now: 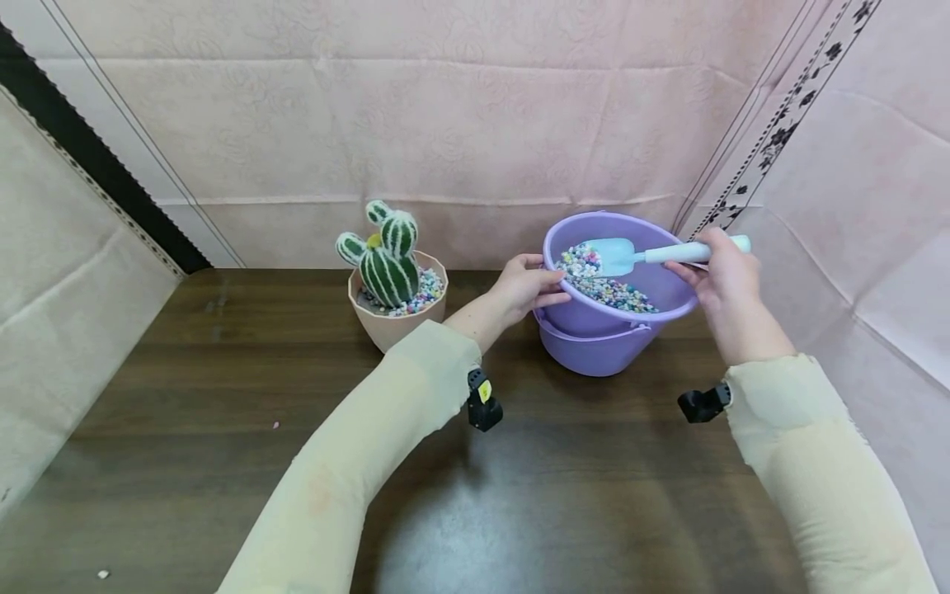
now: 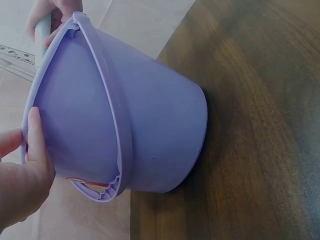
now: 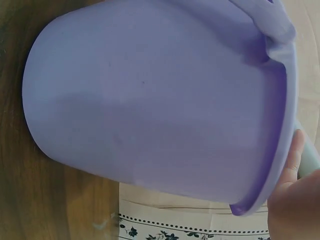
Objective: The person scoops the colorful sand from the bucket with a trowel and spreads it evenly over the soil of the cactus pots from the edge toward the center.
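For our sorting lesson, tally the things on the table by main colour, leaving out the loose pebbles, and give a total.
Purple: 1, the bucket
Light blue: 1, the scoop
Green: 1, the cactus
Beige: 1, the pot
Total: 4

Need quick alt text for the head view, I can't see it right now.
A right hand holds a pale blue scoop over coloured pebbles in a tilted purple bucket that the left hand grips by the rim; a potted cactus stands beside it.
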